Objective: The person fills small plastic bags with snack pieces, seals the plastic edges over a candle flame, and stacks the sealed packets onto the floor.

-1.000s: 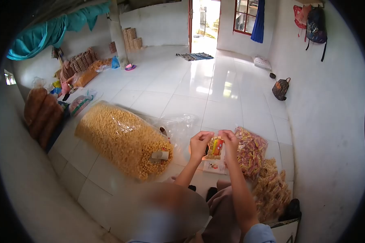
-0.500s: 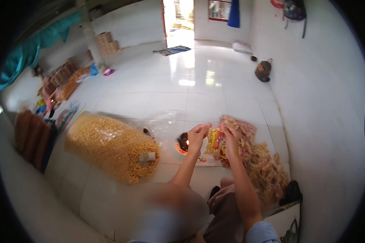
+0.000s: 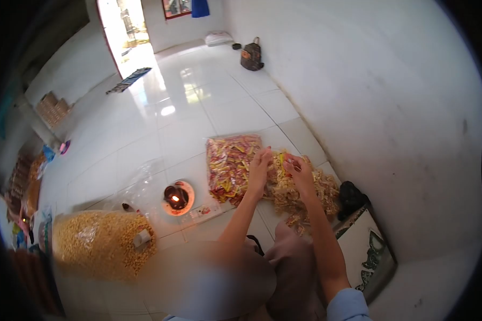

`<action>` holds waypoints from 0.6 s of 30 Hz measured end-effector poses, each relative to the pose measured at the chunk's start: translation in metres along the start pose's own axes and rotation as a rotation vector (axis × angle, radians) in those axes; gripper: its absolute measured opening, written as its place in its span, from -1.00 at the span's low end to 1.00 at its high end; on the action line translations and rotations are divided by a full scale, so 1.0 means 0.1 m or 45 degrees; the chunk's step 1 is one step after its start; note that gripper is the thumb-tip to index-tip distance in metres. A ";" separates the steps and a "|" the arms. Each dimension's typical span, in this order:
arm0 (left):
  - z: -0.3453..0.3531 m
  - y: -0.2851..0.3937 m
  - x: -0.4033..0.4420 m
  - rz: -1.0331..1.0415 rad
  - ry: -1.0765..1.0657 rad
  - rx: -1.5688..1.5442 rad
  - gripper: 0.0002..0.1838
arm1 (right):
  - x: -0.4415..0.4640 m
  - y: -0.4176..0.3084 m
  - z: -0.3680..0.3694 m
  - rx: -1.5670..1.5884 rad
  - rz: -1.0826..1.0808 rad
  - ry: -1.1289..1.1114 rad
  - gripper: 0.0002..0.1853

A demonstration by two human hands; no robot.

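Observation:
My left hand (image 3: pixel 258 170) and my right hand (image 3: pixel 299 172) are raised side by side above the floor, fingers pinched. Between them is a small clear snack packet (image 3: pixel 279 162) with pale yellow pieces and a yellow-red label; both hands appear to grip its upper corners. Behind my left hand lies a large clear bag of red-and-yellow wrappers (image 3: pixel 231 163). Below and around my right hand spreads a pile of filled snack packets (image 3: pixel 320 188). A small flame burns in a dark holder on an orange plate (image 3: pixel 186 207), left of my hands.
A big clear sack of yellow snack pieces (image 3: pixel 91 241) lies at left, a pale scoop-like object (image 3: pixel 142 238) at its mouth. A dark bundle (image 3: pixel 352 197) and a white board with green pattern (image 3: pixel 367 246) stand at right. Farther off are a backpack (image 3: pixel 251 55) and a mat (image 3: pixel 129 80).
My view has turned to the right. My hands, with the packet, have moved from over the wrapper bag and the flame's side to above the pile of filled packets.

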State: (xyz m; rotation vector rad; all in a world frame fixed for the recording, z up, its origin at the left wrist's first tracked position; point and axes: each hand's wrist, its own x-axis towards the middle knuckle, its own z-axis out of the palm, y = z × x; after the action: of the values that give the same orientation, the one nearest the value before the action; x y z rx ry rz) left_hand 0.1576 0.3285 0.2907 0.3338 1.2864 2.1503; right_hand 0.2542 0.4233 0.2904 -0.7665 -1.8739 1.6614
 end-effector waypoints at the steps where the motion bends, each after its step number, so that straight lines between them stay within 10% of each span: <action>1: 0.06 -0.16 0.10 -0.054 -0.165 0.185 -0.57 | 0.07 0.15 -0.08 -0.007 0.018 0.026 -0.57; 6: -0.08 -1.36 0.67 -0.038 -0.313 0.586 -0.37 | 0.42 1.02 -0.35 0.125 0.440 0.224 -0.57; 12: -0.14 -2.42 1.06 -0.044 -0.381 0.928 -0.67 | 0.63 2.28 -0.50 0.023 0.561 0.613 -0.51; 18: -0.24 -2.72 1.07 0.673 -0.512 1.378 -0.84 | 0.56 2.83 -0.58 -0.665 0.457 0.583 -0.54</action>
State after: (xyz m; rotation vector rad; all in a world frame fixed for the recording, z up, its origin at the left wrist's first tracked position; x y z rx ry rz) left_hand 0.1618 0.4714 0.0346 1.5826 2.1437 1.3787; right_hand 0.2760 0.5287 0.0161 -1.6224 -1.9088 1.0346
